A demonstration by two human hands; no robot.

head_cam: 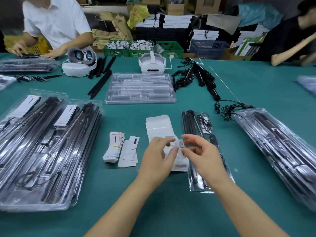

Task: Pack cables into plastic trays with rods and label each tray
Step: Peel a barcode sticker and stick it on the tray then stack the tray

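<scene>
White barcode label (181, 144) pinched between both hands, left hand (156, 157) and right hand (203, 155), above the label sheet (159, 127) on the green desk (153, 211); packed tray (199, 134) at 3 o'clock.

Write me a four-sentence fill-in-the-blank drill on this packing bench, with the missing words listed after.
1. Both hands pinch a small ____ sticker.
2. The table has a ____ cover.
3. The clear tray at the middle of the table holds ____ rods.
4. The banded stack of cards lies to the ____ of the left hand.

Missing words: barcode; green; no; left
</scene>
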